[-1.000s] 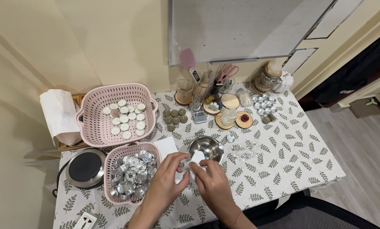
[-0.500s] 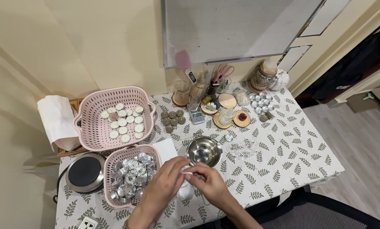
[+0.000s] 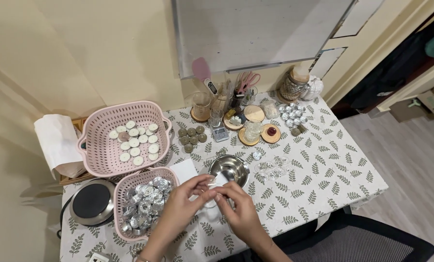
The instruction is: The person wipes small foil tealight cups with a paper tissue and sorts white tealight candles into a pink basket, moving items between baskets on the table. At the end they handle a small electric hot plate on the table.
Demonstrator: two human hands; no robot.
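Both hands meet over the worktop [image 3: 323,179], just at the near edge of a steel bowl [image 3: 228,168]. The left hand [image 3: 180,204] comes in from seven o'clock and the right hand [image 3: 239,213] from five o'clock, and their fingertips are pressed together around a small white piece [image 3: 217,183], pinching it from both sides. It looks like a wax disc or a scrap of paper; the view is too small to be sure. Holding it right by the bowl's rim would let anything that drops land in the bowl rather than on the leaf-print cloth.

At nine o'clock from the hands sits a small pink basket [image 3: 125,187] heaped with empty silver tealight cups, within easy reach of the left hand. At eleven o'clock a larger pink basket [image 3: 100,145] holds white wax rounds laid in loose rows, kept apart from the metal cups. A round black hotplate [image 3: 92,201] lies further out at nine o'clock, beside the small basket.

At twelve o'clock, beyond the bowl, are a pocket scale [image 3: 219,132], a cluster of dark green rounds [image 3: 190,137], wooden coasters with glasses, and jars of tools against the wall. Clear little cups [image 3: 270,169] lie at two o'clock, just beside the bowl.
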